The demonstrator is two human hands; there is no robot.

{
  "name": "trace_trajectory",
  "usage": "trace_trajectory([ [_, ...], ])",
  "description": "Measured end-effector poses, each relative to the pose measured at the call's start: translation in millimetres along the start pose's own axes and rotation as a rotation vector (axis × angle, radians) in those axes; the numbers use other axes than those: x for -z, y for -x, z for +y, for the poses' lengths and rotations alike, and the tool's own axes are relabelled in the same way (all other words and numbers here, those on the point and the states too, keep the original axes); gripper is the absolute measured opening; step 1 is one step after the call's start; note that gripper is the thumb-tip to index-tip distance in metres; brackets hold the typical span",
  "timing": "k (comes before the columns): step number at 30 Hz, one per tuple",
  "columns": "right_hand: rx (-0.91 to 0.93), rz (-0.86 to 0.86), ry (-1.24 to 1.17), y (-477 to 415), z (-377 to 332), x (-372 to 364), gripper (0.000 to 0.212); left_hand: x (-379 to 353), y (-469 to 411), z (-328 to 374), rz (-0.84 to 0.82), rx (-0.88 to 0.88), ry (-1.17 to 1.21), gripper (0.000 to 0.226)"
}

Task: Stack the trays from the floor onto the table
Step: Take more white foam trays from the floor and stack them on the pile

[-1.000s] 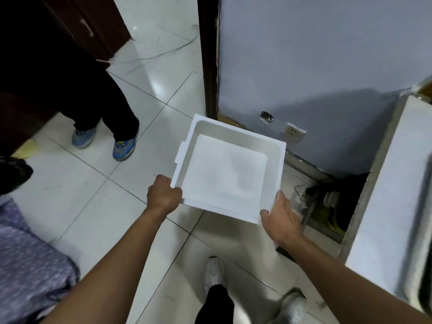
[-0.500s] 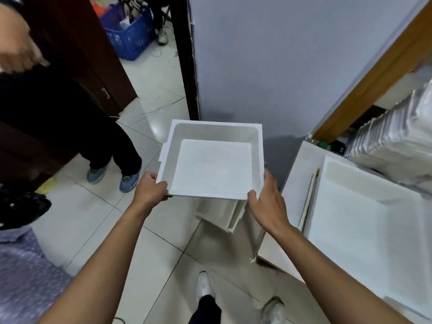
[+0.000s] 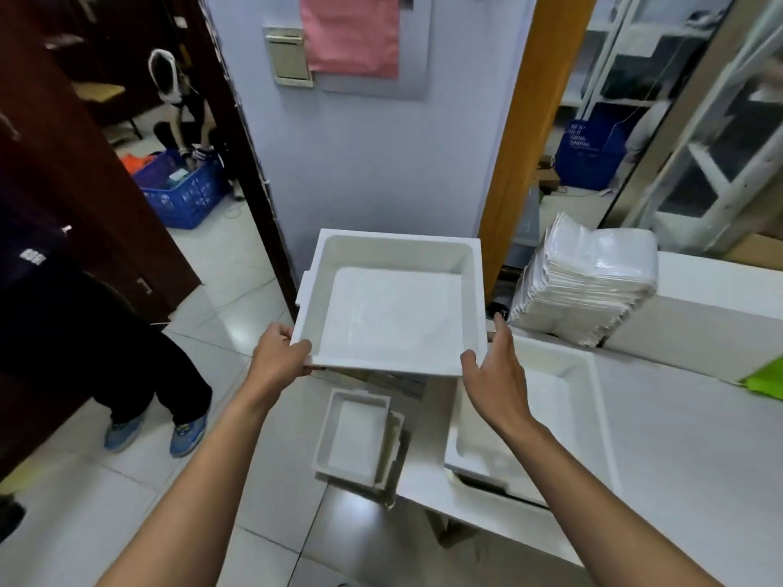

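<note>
I hold a white square tray (image 3: 392,307) in the air, in front of me, above the floor and left of the table. My left hand (image 3: 277,353) grips its near left corner, fingers curled under the rim. My right hand (image 3: 493,370) holds the near right corner, thumb on the front edge and fingers along the side. A stack of white trays (image 3: 358,442) stands on the floor below. Another white tray (image 3: 551,400) lies on the white table (image 3: 678,459) at its left end, partly hidden by my right hand.
A pile of clear plastic bags (image 3: 589,286) sits on the table behind the tray, and something green (image 3: 767,379) lies at the right edge. A person in dark trousers and blue shoes (image 3: 156,425) stands at the left. A blue basket (image 3: 186,192) stands in the doorway.
I have lifted the tray higher and turned right. The table and its tray have come into fuller view, and the floor stack now shows below the held tray.
</note>
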State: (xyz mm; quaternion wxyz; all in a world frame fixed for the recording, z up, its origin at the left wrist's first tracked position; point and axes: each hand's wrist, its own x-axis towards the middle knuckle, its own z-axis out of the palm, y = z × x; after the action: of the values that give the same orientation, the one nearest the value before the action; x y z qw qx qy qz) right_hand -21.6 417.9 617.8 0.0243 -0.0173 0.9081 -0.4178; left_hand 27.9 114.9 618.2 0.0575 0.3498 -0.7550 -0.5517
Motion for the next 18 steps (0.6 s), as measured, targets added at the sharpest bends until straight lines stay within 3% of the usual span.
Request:
trace_trajectory([
  [7, -0.059, 0.109, -0.04, -1, 22, 62, 0.07, -48, 23, 43, -0.088, -0.066, -0.043, 0.011],
  [13, -0.122, 0.143, -0.053, 0, 50, 100, 0.057, -81, 31, 63, -0.245, -0.065, -0.096, 0.025],
  [18, -0.194, 0.179, -0.082, 6, 71, 122, 0.058, -112, 47, 83, -0.293, -0.101, -0.149, 0.019],
])
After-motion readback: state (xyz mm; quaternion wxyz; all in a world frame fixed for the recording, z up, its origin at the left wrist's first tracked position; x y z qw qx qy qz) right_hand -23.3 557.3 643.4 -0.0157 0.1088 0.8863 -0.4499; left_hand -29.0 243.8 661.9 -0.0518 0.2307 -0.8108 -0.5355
